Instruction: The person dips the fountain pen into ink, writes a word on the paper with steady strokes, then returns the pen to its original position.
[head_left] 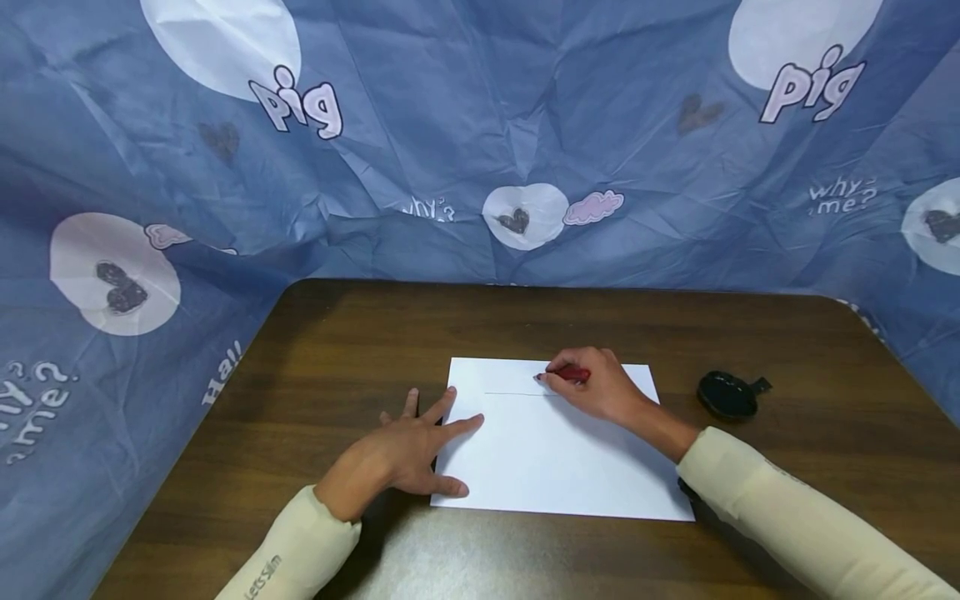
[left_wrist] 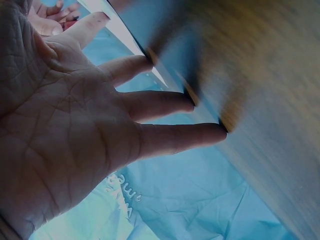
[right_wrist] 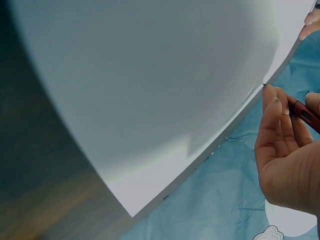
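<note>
A white sheet of paper (head_left: 555, 467) lies on the table, with a thin straight line drawn across its upper part. My right hand (head_left: 603, 390) pinches a red pen (head_left: 576, 374), its tip at the paper just above the line. The pen (right_wrist: 306, 114) also shows between the fingers in the right wrist view. Fingers spread, my left hand (head_left: 411, 450) rests at the sheet's left edge, with the thumb and some fingertips on the paper. In the left wrist view the palm of the left hand (left_wrist: 85, 115) is bare and holds nothing.
A small round black object (head_left: 727, 395) with a short tab lies right of the paper. Something dark (head_left: 686, 489) shows beside the sheet's right edge, partly behind the right forearm. The brown wooden table (head_left: 360, 333) ends at a blue printed cloth (head_left: 420, 158).
</note>
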